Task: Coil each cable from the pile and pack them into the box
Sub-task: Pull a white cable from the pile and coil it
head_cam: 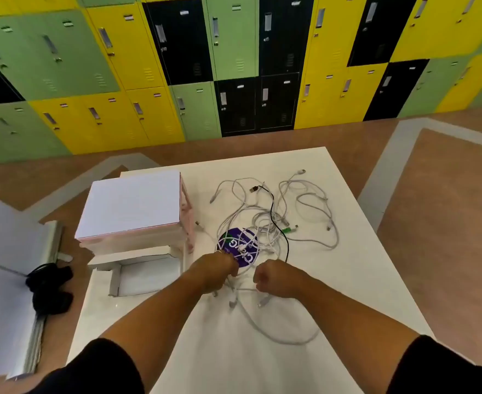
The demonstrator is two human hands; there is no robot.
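A tangled pile of white cables (265, 223), with one black cable (274, 211) running through it, lies on the white table (348, 280). My left hand (217, 273) and my right hand (274, 277) are both curled at the near edge of the pile, each gripping a white cable (276, 334) whose loop trails toward me. Connector ends hang below my fists. An open white box (146, 275) stands left of my left hand, its raised lid (131, 203) behind it.
A round purple sticker (238, 243) lies under the cables. A black bundle (50, 288) rests on the floor at the left beside a white panel (3, 280). Coloured lockers (234, 66) line the far wall.
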